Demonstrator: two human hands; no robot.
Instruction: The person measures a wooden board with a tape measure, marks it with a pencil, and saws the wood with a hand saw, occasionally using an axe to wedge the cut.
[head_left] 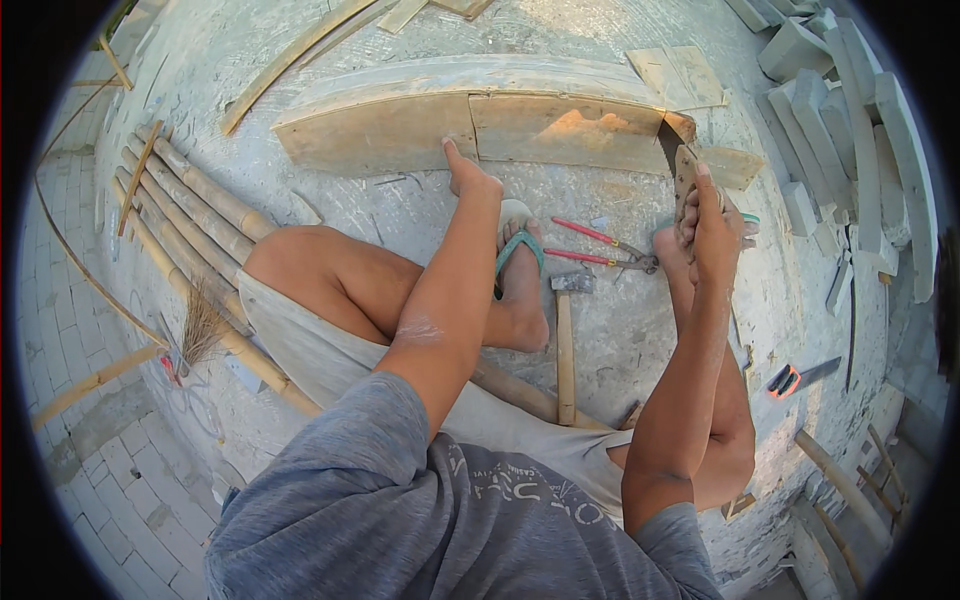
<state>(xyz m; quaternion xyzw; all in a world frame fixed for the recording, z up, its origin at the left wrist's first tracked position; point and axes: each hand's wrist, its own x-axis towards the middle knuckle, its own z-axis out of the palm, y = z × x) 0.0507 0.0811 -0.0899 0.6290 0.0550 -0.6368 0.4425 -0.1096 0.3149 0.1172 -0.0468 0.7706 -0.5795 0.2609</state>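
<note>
Far out to the left of the left hand, a row of bamboo poles (195,215) lies side by side on the pale concrete floor (620,330), with a small straw brush (200,325) near their lower end. The left hand (470,178) rests with its fingers spread and pressed flat against the front face of a long curved plywood board (480,125), which stands on edge just beyond it; this hand grips nothing. Below and just right of that hand, a foot in a teal flip-flop (520,250) sits on the floor. Between the two hands lie red-handled pincers (600,250), and just beneath them a hammer (565,340) with a wooden handle, its head pointing toward the board. The right hand (712,225) is closed around the wooden handle of a handsaw (678,165), whose dark blade runs up to the right end of the board, near a notch cut into the edge; how deep the blade sits in the wood is hard to make out from this angle. Beyond the right hand a smaller flat plywood piece (680,75) lies on the floor. Further right, pale concrete blocks (850,130) are stacked on edge, and lower down, an orange-handled knife (800,378) lies well apart from the hand.
</note>
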